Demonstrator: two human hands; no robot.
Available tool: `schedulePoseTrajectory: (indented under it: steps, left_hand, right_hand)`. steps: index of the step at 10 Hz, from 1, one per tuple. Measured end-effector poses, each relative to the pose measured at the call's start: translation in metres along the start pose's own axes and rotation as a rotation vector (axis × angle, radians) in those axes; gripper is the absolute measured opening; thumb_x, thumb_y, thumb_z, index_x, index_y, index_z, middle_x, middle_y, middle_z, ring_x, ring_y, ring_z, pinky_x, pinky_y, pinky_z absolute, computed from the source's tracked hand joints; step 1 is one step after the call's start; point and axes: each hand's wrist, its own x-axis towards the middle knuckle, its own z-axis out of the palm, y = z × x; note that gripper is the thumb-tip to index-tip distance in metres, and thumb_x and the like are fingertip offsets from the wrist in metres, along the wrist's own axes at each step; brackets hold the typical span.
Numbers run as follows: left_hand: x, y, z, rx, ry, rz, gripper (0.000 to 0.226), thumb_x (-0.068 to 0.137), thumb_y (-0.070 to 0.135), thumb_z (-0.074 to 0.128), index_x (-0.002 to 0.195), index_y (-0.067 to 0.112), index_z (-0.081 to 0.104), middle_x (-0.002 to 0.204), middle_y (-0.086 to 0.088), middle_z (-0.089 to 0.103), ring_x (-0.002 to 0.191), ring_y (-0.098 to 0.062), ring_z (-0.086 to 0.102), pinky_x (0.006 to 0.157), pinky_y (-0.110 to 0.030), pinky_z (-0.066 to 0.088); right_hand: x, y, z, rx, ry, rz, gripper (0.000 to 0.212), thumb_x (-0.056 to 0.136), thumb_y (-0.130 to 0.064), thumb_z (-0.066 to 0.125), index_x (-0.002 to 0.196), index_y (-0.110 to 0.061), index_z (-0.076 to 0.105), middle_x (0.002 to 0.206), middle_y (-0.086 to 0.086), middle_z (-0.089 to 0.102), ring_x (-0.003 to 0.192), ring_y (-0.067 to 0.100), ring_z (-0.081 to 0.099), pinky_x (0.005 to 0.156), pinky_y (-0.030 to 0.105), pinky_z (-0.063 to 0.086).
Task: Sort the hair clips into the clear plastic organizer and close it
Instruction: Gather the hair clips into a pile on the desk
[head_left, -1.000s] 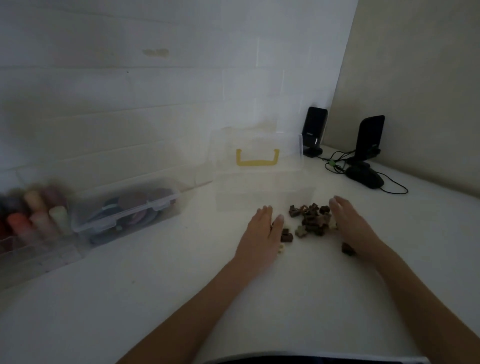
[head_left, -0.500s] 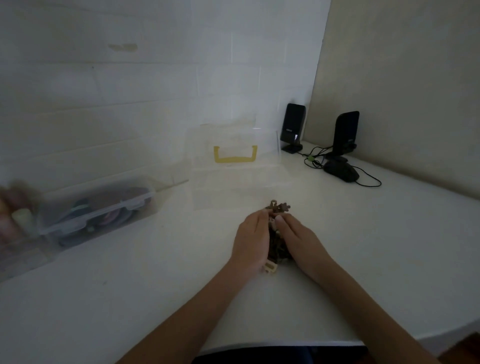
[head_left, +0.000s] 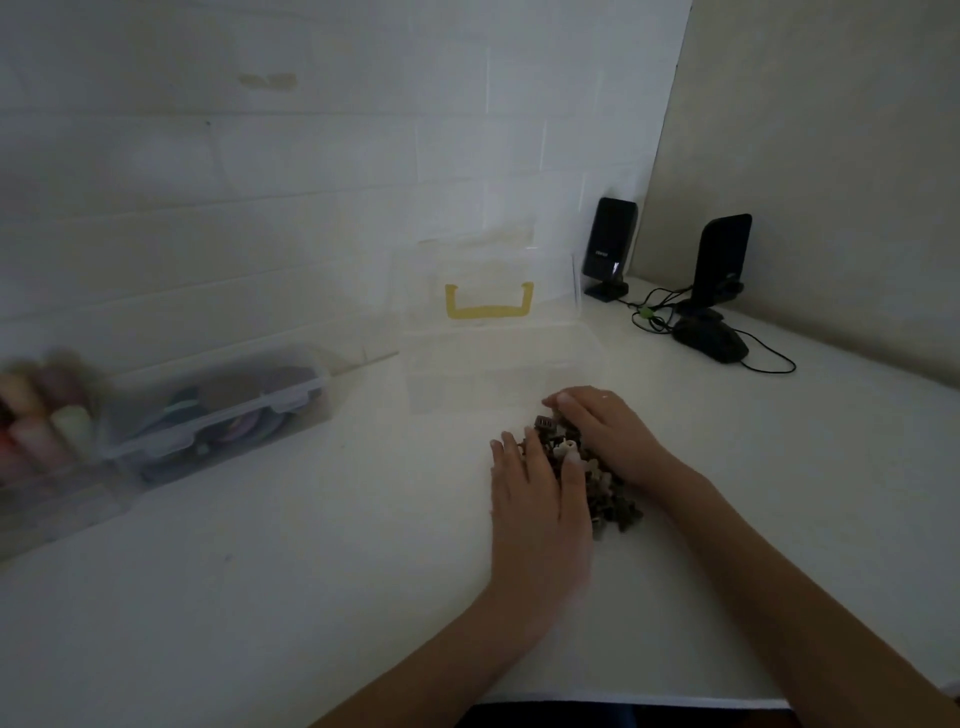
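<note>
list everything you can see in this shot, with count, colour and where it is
small brown and beige hair clips: one pile, count unclear, on the table between the hands
clear plastic organizer with yellow handle: 1, lid open and upright, just behind the pile
clear latched storage box: 1, dark and pastel contents, left of the organizer
blurred pastel bottles: several, far left edge
black upright speakers: 2, back right corner
black computer mouse with cable: 1, in front of the right speaker
white table: 1, fills the foreground
left hand: palm down, against the pile's left side
right hand: cupped over the pile's right side
</note>
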Motion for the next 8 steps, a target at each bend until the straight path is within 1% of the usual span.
schedulePoseTrajectory:
  steps: [1, 2, 3, 4, 5, 6, 7, 8]
  left_hand:
    - [0.005, -0.004, -0.006, 0.171, -0.051, 0.042, 0.036, 0.086, 0.009, 0.037, 0.121, -0.002, 0.038, 0.115, -0.045, 0.053, 0.105, -0.065, 0.048, 0.077, -0.068, 0.045]
    - [0.005, -0.005, -0.008, 0.139, -0.039, 0.104, 0.034, 0.098, 0.01, 0.014, 0.119, -0.002, 0.039, 0.113, -0.045, 0.054, 0.104, -0.064, 0.05, 0.079, -0.068, 0.045]
    - [0.002, -0.007, -0.005, 0.144, 0.012, 0.144, 0.038, 0.099, 0.008, 0.008, 0.119, -0.002, 0.039, 0.112, -0.045, 0.054, 0.103, -0.065, 0.05, 0.079, -0.069, 0.044]
    - [0.0, 0.007, -0.011, 0.274, -0.025, 0.049, 0.058, 0.099, 0.036, 0.002, 0.135, 0.0, 0.031, 0.138, -0.038, 0.038, 0.128, -0.056, 0.035, 0.101, -0.064, 0.034]
    - [-0.003, 0.016, -0.015, 0.149, -0.097, -0.122, 0.102, 0.07, 0.07, -0.009, 0.15, 0.011, 0.012, 0.158, -0.016, 0.006, 0.146, -0.033, 0.002, 0.117, -0.044, 0.004]
    - [0.0, 0.019, -0.02, 0.03, -0.104, -0.183, 0.109, 0.065, 0.073, -0.012, 0.15, 0.01, 0.014, 0.158, -0.015, 0.007, 0.146, -0.031, 0.003, 0.116, -0.042, 0.004]
    - [-0.001, 0.018, -0.022, 0.116, -0.068, -0.153, 0.086, 0.083, 0.059, -0.002, 0.146, 0.006, 0.023, 0.154, -0.021, 0.02, 0.143, -0.038, 0.016, 0.115, -0.046, 0.013]
    - [0.005, 0.012, -0.02, 0.315, -0.063, -0.047, 0.069, 0.096, 0.042, -0.008, 0.138, 0.004, 0.031, 0.143, -0.037, 0.032, 0.133, -0.054, 0.029, 0.108, -0.06, 0.025]
  right_hand:
    - [-0.014, -0.011, 0.007, 0.095, -0.059, 0.004, 0.044, 0.096, -0.039, 0.033, 0.095, -0.011, 0.067, 0.094, -0.001, 0.066, 0.085, -0.001, 0.056, 0.078, 0.013, 0.039]
    - [-0.03, -0.015, 0.005, 0.217, -0.092, 0.049, 0.048, 0.094, -0.044, 0.03, 0.097, -0.018, 0.069, 0.098, -0.007, 0.069, 0.092, -0.001, 0.06, 0.085, 0.015, 0.043]
    - [-0.029, -0.011, -0.008, 0.251, 0.161, 0.11, 0.047, 0.094, -0.044, 0.027, 0.102, -0.026, 0.069, 0.108, -0.011, 0.066, 0.104, 0.0, 0.055, 0.09, 0.016, 0.037]
    - [-0.016, 0.002, -0.02, 0.064, 0.167, 0.125, 0.035, 0.099, -0.034, 0.033, 0.11, -0.022, 0.063, 0.112, -0.008, 0.062, 0.105, 0.005, 0.053, 0.088, 0.016, 0.038]
    - [-0.01, 0.016, -0.014, -0.102, -0.055, 0.077, 0.035, 0.098, -0.035, 0.037, 0.121, -0.019, 0.058, 0.13, -0.003, 0.054, 0.117, 0.006, 0.045, 0.103, 0.028, 0.035]
    - [-0.012, 0.006, -0.009, -0.054, -0.065, 0.051, 0.034, 0.098, -0.034, 0.038, 0.112, -0.014, 0.062, 0.125, -0.001, 0.056, 0.113, 0.007, 0.048, 0.097, 0.026, 0.035]
    - [-0.032, -0.01, -0.009, 0.059, -0.051, 0.036, 0.028, 0.099, -0.029, 0.037, 0.099, -0.017, 0.062, 0.102, -0.004, 0.061, 0.099, 0.005, 0.052, 0.086, 0.024, 0.039]
    - [-0.059, -0.016, -0.006, 0.154, 0.099, 0.085, 0.029, 0.097, -0.032, 0.038, 0.096, -0.018, 0.063, 0.099, -0.004, 0.061, 0.096, 0.003, 0.054, 0.084, 0.018, 0.039]
